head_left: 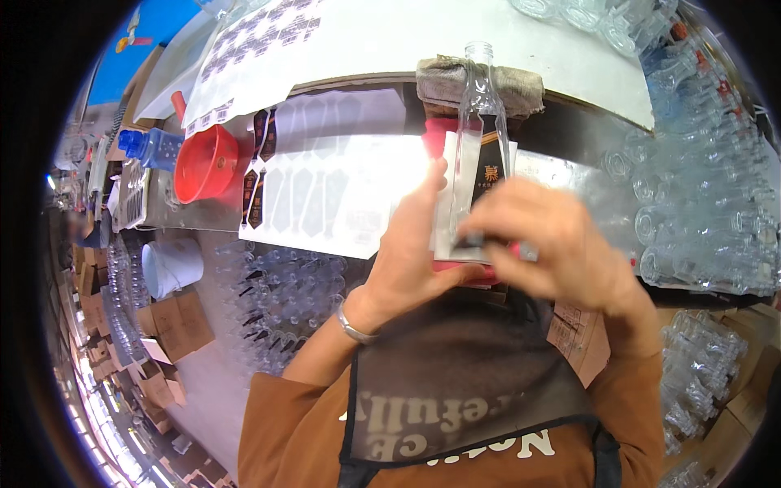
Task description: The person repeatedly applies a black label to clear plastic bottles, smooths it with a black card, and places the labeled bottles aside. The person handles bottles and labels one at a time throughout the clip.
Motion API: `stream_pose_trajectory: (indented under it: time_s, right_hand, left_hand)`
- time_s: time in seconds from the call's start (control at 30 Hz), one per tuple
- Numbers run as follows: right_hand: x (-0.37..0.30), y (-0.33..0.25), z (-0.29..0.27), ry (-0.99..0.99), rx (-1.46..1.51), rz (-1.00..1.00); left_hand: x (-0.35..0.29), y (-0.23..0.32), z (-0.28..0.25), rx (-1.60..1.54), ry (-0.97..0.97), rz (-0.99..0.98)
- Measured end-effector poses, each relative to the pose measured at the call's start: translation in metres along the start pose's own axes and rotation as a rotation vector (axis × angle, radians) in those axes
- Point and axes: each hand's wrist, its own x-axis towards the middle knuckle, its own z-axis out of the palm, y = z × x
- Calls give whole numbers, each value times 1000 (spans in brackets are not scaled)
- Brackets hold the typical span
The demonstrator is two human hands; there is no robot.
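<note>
A clear glass bottle point(482, 96) lies in front of me, neck away from me, its upper part on a folded cloth point(521, 88). A black label with gold marks point(491, 163) shows on its body. My left hand point(411, 248) rests along the left side of the bottle and the white-and-red support under it. Its fingers are stretched out and the thumb is spread across the near end. Over the bottle's lower body is my right hand point(545, 236), blurred, with bent fingers. A small dark thing at its fingertips is too smeared to name.
Label sheets point(325, 195) lie left of the bottle, beside a red bowl point(207, 163) and a blue-capped plastic bottle point(154, 149). Many clear glass bottles point(691, 187) crowd the right side. More bottles point(285, 293) stand lower left, near a white bucket point(172, 268) and a cardboard box point(179, 325).
</note>
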Motion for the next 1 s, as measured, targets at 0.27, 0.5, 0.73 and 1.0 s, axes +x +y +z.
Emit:
stream_pose_trajectory:
  time_s: [0.27, 0.5, 0.73, 1.0]
  right_hand:
    - [-14, 50, -3, 288, -84, -112]
    - [-21, 35, -6, 443, -32, 42]
    - [-66, 1, 33, 185, 34, -29]
    - [-29, -22, 46, 139, -308, -174]
  left_hand:
    - [9, -10, 7, -79, 5, 12]
    - [8, -7, 7, -38, 25, 8]
    - [3, -10, 16, -73, 90, -21]
    - [3, -9, 22, -88, 147, 14]
